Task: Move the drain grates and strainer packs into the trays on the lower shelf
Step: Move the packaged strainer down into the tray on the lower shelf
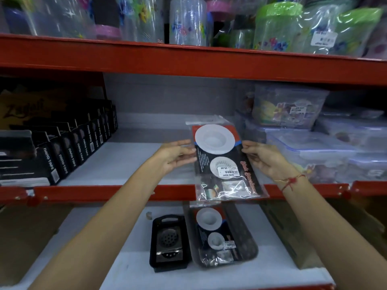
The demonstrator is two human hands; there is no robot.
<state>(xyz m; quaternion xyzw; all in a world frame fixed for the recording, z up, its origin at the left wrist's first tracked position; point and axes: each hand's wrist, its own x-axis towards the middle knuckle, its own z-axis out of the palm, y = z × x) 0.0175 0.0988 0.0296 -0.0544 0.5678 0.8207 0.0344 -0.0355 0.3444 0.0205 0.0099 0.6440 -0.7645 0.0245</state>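
I hold a clear-bagged sink strainer pack with two white strainers on a dark card, in front of the middle shelf. My left hand grips its left edge and my right hand grips its right edge. Below, on the lower shelf, a small black tray holds metal drain grates. Beside it on the right, a larger dark tray holds another strainer pack.
Black tape boxes line the middle shelf's left. Clear lidded containers stack at its right. Red shelf beams cross the view. Brown cartons flank the lower shelf. Plastic jars fill the top shelf.
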